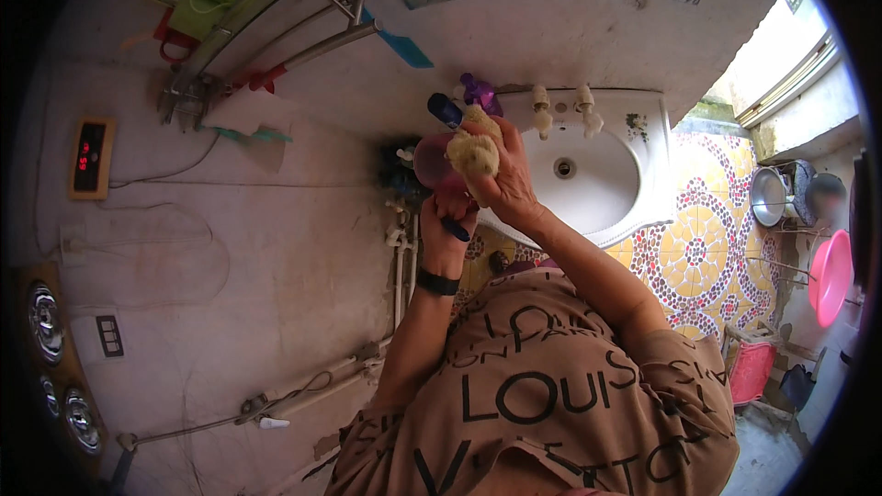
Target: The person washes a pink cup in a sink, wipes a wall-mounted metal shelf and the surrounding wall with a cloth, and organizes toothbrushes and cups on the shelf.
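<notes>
Left of the washbasin's bowl, my left hand (448,206) is closed just below a translucent pink cup-like vessel (434,162), apparently gripping it. A dark, handle-like end (455,229) sticks out of that fist toward me. My right hand (507,173) is wrapped round a bunched, cream-coloured, fluffy cloth or sponge (476,152), pressed near the vessel's right rim. Behind the hands stand a dark blue capped container (445,110) and a purple bottle (479,94). The vessel's inside is partly hidden by the cloth.
The white washbasin (654,186) has two wrapped taps (541,112) at its back edge. Metal rack bars (331,37) jut from the upper-left wall, with a blue strip (404,48) hanging there. Pipes (399,266) run beside my left arm. A pink basin (830,277) is at far right.
</notes>
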